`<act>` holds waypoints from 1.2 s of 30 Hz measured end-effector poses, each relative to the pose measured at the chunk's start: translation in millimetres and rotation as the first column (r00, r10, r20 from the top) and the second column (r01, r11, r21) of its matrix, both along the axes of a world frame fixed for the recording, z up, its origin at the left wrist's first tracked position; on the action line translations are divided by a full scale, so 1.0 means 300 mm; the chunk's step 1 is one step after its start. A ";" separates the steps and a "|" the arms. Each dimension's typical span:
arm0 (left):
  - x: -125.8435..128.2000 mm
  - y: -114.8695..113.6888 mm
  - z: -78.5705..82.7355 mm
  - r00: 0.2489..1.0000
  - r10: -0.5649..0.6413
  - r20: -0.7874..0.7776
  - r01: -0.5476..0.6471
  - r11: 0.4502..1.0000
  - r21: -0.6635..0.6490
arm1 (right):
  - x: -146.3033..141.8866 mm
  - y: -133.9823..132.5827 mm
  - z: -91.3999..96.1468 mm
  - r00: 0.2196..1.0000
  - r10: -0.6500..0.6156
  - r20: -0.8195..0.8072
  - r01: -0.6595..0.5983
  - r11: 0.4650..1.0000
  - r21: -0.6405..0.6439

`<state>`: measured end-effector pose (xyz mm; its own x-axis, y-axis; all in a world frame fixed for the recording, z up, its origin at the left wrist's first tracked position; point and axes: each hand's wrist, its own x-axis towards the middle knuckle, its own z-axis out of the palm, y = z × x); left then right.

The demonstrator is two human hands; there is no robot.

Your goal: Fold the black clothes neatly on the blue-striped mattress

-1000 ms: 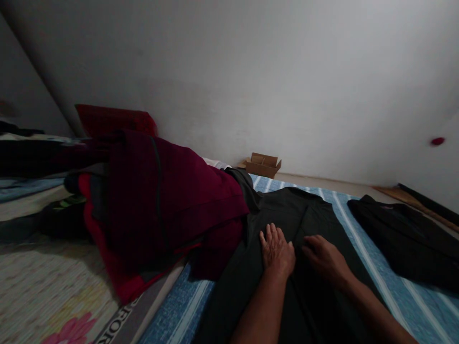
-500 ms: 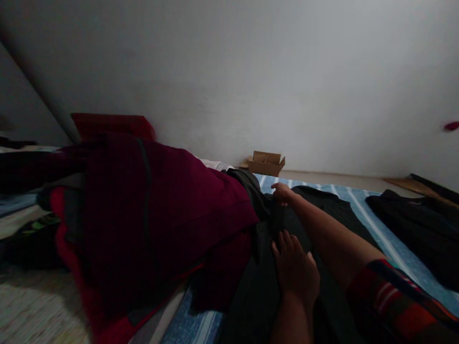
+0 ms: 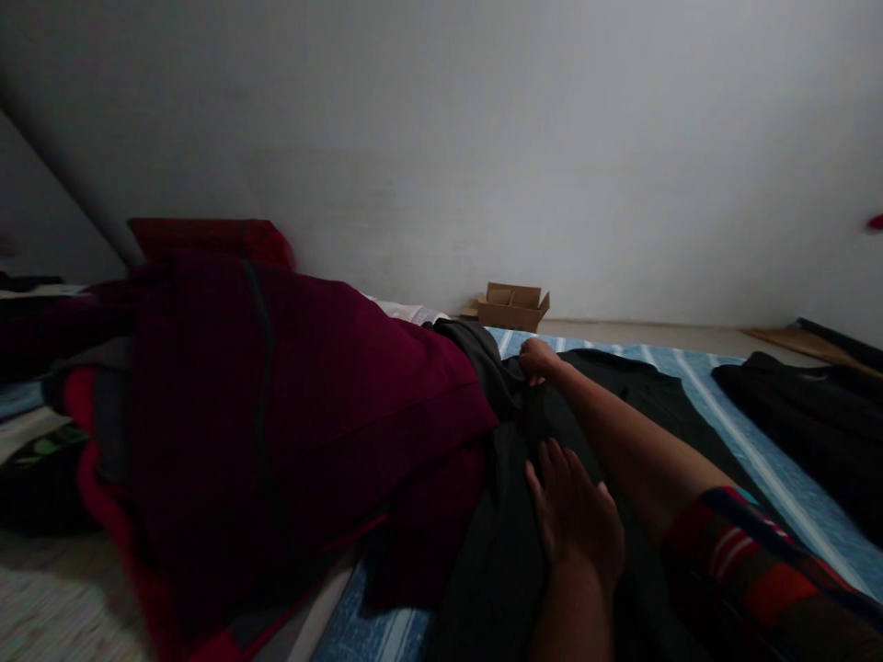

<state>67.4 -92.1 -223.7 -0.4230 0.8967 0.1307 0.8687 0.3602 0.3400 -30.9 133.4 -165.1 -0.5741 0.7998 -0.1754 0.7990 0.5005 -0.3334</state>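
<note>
A dark grey-green garment [image 3: 497,561] lies spread on the bed in front of me; its kind is hard to make out in the dim light. My left hand [image 3: 574,506] rests flat on it, palm down with fingers stretched out. Farther back, my right hand [image 3: 539,360] has its fingers closed on the garment's far part. Just left of both hands, a heap of clothes is topped by a maroon garment [image 3: 386,377] with a dark stripe, and it touches the dark cloth.
A blue striped bedsheet [image 3: 710,391] lies underneath. On the right is a black garment [image 3: 800,414]. An open cardboard box [image 3: 511,314] stands by the wall, and a red bundle [image 3: 207,237] sits behind the heap. More dark cloth [image 3: 631,372] lies beyond my right arm.
My right hand's fingers, with the index pointing out before, have curled closed on the dark cloth. My left hand stays flat, shifted slightly right and down. The view has turned a little.
</note>
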 end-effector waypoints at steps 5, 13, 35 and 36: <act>0.001 0.010 -0.028 0.997 0.050 -0.060 -0.050 0.999 0.004 | 0.025 -0.025 -0.044 0.991 -0.013 -0.136 0.027 0.994 0.103; -0.024 0.035 -0.051 0.985 0.086 -0.153 -0.094 0.994 -0.046 | 0.034 -0.053 -0.100 0.969 0.024 -0.247 0.023 0.982 0.185; -0.022 0.016 0.022 0.963 0.073 -0.259 -0.096 0.993 -0.074 | 0.128 -0.130 -0.128 0.984 0.144 -0.103 -0.088 0.903 0.421; -0.022 0.017 0.021 0.963 0.081 -0.256 -0.101 0.993 -0.065 | 0.133 -0.135 -0.120 0.984 0.147 -0.101 -0.089 0.897 0.432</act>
<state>60.8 -87.0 -217.5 -0.4652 0.8675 0.1764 0.8852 0.4580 0.0820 8.9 92.8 -201.0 -0.6635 0.7062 0.2469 0.6899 0.7053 -0.1633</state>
